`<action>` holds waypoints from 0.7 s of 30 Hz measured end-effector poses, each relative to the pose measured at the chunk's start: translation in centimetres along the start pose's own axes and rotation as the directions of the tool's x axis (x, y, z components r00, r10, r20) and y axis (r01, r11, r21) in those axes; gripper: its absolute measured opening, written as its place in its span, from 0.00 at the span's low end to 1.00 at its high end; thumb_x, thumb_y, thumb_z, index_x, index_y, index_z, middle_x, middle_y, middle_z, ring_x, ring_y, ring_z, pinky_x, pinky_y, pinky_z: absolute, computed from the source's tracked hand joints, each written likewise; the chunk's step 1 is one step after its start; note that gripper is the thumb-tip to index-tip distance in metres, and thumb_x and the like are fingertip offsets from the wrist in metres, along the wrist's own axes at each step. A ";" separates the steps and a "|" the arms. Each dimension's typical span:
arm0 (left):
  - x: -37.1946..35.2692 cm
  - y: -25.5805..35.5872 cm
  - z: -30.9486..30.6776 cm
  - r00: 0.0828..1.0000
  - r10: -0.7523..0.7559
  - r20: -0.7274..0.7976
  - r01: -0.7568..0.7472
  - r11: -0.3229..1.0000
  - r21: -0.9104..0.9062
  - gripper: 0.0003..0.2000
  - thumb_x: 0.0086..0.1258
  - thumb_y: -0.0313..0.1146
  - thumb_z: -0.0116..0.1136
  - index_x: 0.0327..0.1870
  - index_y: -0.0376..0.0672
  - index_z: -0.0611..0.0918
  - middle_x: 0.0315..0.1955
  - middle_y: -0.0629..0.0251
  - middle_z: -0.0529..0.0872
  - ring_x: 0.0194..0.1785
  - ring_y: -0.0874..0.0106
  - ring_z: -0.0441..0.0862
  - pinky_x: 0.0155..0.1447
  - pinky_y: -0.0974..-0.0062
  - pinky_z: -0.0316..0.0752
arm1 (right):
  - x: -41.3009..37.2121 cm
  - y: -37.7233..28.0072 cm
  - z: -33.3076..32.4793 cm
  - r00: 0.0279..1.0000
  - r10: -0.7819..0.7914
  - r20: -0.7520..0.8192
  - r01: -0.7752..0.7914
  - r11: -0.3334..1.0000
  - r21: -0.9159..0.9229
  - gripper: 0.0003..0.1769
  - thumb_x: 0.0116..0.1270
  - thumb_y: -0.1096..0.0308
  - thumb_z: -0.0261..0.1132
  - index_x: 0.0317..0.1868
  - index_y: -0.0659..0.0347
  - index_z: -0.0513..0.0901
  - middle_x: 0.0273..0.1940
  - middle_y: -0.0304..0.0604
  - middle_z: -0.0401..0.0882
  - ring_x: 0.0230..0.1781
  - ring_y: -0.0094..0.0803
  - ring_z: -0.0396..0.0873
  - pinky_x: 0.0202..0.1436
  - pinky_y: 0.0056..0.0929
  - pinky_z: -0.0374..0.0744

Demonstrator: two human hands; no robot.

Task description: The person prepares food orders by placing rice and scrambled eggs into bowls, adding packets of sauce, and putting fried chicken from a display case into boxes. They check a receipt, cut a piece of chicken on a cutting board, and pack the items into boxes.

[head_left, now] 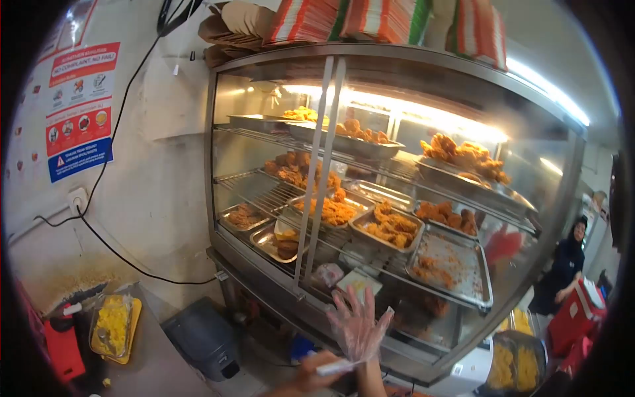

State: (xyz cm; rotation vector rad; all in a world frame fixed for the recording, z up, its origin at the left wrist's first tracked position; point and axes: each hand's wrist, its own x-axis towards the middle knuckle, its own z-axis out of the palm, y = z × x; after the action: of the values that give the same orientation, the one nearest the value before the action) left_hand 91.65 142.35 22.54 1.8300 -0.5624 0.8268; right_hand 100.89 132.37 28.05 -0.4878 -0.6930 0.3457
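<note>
My right hand (360, 324) is raised in front of the display cabinet's lower edge, its fingers spread, inside a clear plastic glove (367, 337). Beside its wrist, my left hand (315, 372) is closed on the glove's whitish cuff (336, 368); the left fingers are partly blurred. Behind both hands stands the glass-fronted cabinet (317, 291), where metal trays of fried chicken (390, 225) rest on wire racks. One lower tray (466, 258) holds only a few pieces and crumbs.
A dark grey bin (202, 337) stands at the lower left. Near it, a container of yellow food (112, 327) sits on a counter. Striped packaging (383, 23) is stacked atop the cabinet. At right are a person in dark clothing (562, 264) and a red box (575, 317).
</note>
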 end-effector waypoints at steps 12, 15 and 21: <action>28.4 -40.7 -34.7 0.409 0.232 -0.882 0.570 0.690 0.446 0.19 0.69 0.31 0.41 0.59 0.31 0.66 0.58 0.46 0.68 0.63 0.51 0.62 0.66 0.62 0.55 | -2.4 -2.3 -3.4 0.924 0.150 -0.351 -0.305 0.843 -0.443 0.38 0.61 0.39 0.50 0.61 0.62 0.66 0.59 0.59 0.66 0.60 0.54 0.65 0.64 0.51 0.61; 29.2 -38.7 -32.0 0.285 -0.039 -0.958 0.373 0.925 0.073 0.17 0.71 0.35 0.39 0.51 0.30 0.71 0.44 0.48 0.76 0.47 0.55 0.73 0.53 0.64 0.64 | 0.3 -3.1 -2.2 0.949 0.063 -0.309 -0.220 0.836 -0.504 0.35 0.61 0.42 0.52 0.58 0.62 0.69 0.57 0.59 0.68 0.59 0.53 0.66 0.63 0.51 0.61; 27.0 -40.5 -26.7 0.400 -0.122 -0.908 0.326 0.945 0.016 0.21 0.70 0.29 0.40 0.63 0.32 0.62 0.60 0.47 0.66 0.63 0.55 0.63 0.65 0.65 0.57 | 13.7 0.1 2.2 0.900 0.048 0.433 0.163 0.884 -0.438 0.28 0.60 0.48 0.56 0.53 0.61 0.75 0.53 0.60 0.72 0.58 0.53 0.67 0.62 0.52 0.61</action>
State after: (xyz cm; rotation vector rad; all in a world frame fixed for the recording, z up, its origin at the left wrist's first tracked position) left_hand 130.09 182.35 25.33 1.2679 0.5019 1.5406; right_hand 109.20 139.35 36.64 -0.8603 -1.2402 0.2264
